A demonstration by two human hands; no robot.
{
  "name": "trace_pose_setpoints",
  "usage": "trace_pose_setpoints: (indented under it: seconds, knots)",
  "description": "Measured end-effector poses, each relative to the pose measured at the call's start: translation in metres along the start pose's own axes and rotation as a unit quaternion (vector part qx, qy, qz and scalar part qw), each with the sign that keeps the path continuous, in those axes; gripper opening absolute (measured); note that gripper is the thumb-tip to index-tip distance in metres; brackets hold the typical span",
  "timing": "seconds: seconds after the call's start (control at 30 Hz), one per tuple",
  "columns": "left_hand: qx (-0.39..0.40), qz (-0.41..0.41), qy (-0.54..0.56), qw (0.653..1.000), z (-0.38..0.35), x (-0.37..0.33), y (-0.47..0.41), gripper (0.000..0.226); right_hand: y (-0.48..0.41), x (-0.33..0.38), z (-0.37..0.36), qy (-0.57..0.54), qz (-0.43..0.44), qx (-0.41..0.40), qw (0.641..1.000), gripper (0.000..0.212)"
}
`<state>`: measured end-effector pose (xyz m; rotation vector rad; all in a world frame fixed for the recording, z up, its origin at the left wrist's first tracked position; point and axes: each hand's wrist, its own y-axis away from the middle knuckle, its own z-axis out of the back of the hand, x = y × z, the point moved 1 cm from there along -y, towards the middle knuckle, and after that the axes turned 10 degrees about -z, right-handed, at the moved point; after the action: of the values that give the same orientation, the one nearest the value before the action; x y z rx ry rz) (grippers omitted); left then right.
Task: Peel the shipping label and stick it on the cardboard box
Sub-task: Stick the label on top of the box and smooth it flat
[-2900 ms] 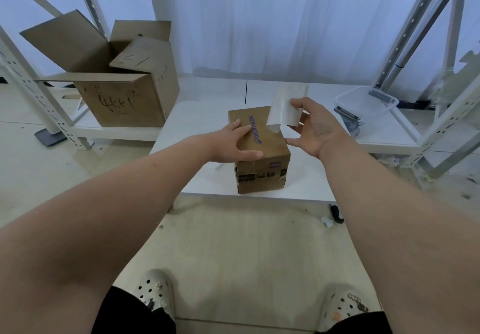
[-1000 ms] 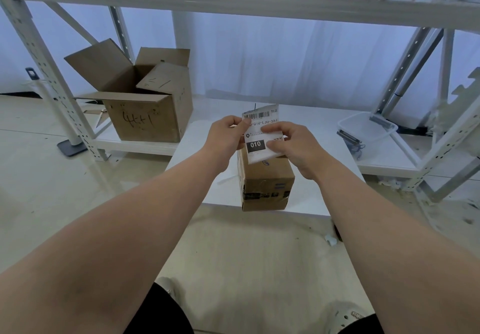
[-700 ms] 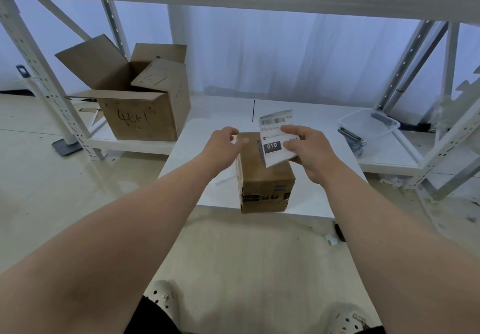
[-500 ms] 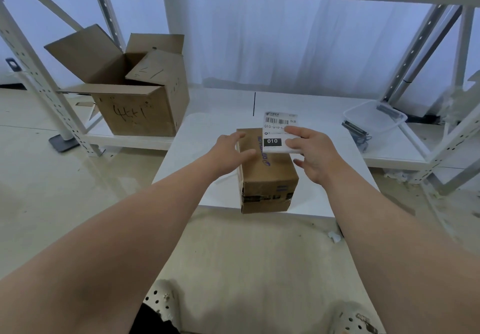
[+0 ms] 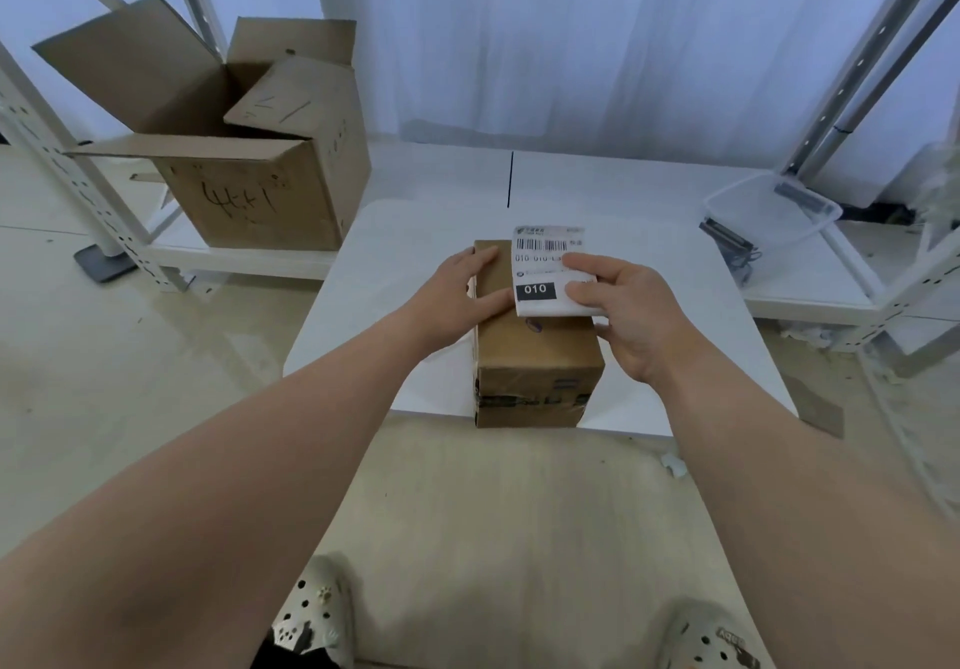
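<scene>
A small taped cardboard box (image 5: pixel 535 351) stands on a low white table (image 5: pixel 405 252), near its front edge. My left hand (image 5: pixel 462 294) rests flat on the box's top left side, steadying it. A white shipping label (image 5: pixel 543 268) with a barcode and a black "010" block lies face up over the far right part of the box top. My right hand (image 5: pixel 623 315) pinches the label's right edge between thumb and fingers. I cannot tell whether the label touches the cardboard.
A large open cardboard box (image 5: pixel 244 148) sits on a low shelf at the left. A clear plastic tub (image 5: pixel 774 211) with dark objects beside it stands at the right. Metal rack uprights (image 5: pixel 852 60) flank both sides. My two shoes (image 5: pixel 311 616) are on the floor below.
Both hands held the label up above the box; my left hand let go and settled on the box top, while my right hand lowered the label onto the box's far right part.
</scene>
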<state>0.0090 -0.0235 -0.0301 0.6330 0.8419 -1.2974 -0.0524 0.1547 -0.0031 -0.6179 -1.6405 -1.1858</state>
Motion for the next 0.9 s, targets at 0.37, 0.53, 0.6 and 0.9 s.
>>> trace_pose_setpoints:
  seconds: [0.37, 0.53, 0.6, 0.9]
  knots:
    - [-0.091, 0.048, 0.068, 0.992, 0.013, -0.017, 0.006, 0.028, 0.006, 0.005, -0.014, 0.089, 0.031, -0.050, 0.994, 0.035]
    - [-0.107, 0.065, 0.078, 0.989, 0.014, -0.019, 0.008, 0.026, 0.007, 0.006, -0.020, 0.107, 0.029, -0.067, 0.992, 0.031]
    - [-0.103, 0.073, 0.080, 0.989, 0.015, -0.021, 0.007, 0.029, 0.007, 0.006, -0.022, 0.112, 0.033, -0.072, 0.991, 0.030]
    - [-0.141, 0.098, 0.090, 0.981, 0.013, -0.034, 0.004, 0.017, 0.006, 0.006, -0.024, 0.104, 0.023, -0.076, 0.991, 0.031]
